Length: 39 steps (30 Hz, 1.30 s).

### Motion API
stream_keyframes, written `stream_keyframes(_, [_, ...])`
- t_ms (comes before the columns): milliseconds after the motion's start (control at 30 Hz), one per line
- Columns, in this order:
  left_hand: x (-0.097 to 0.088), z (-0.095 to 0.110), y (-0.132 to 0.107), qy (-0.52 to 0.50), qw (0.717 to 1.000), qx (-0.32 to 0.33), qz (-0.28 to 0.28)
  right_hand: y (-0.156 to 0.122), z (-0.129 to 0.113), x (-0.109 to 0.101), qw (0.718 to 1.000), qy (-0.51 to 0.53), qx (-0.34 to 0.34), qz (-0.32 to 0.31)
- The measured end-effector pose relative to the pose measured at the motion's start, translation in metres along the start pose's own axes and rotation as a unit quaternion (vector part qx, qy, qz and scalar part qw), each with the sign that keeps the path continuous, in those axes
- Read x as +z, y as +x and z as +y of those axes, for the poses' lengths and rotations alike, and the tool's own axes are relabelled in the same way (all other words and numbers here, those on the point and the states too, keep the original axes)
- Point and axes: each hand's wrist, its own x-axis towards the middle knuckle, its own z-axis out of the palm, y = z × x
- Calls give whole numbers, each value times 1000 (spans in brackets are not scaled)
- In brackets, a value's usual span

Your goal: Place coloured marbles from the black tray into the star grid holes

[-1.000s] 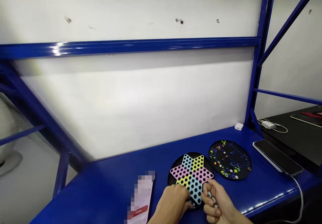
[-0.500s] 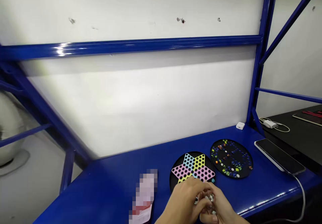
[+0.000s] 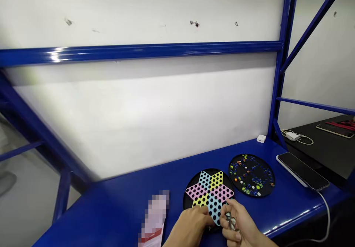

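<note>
A round black Chinese checkers board (image 3: 208, 191) with a star of pink, yellow and blue points lies on the blue table. Over its near edge my left hand (image 3: 192, 222) is bent down, fingers curled together by the lower blue point; whatever they may pinch is hidden. Beside the board's right near side, my right hand (image 3: 240, 223) is cupped with several glassy marbles (image 3: 230, 220) in its curled fingers. Behind it to the right sits a round black tray (image 3: 251, 165) of loose coloured marbles.
A phone (image 3: 303, 170) rests on a white slab with a cable hanging off the table's front right. A partly pixelated pink packet (image 3: 154, 217) lies left of the board. Near the wall is a small white case (image 3: 261, 139); a blue metal frame (image 3: 138, 51) spans behind.
My hands were together around the marbles and have parted. The left moved onto the board's near edge, while the right keeps marbles. The view has shifted slightly.
</note>
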Motion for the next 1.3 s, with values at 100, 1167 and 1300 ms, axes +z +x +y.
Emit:
stream_keyframes(100, [2,-7,3,22,999,10,-25,3,0,-4,1000,-1,-5,-5])
stream_keyframes(1167, [-38,44,35,-160,978,7,137,-26,-47,9,981,-58,-160,93])
stream_keyframes(1300, [-14,35,39,-134,984,-29,116,-33,-104,-17,857,-308,-374,174])
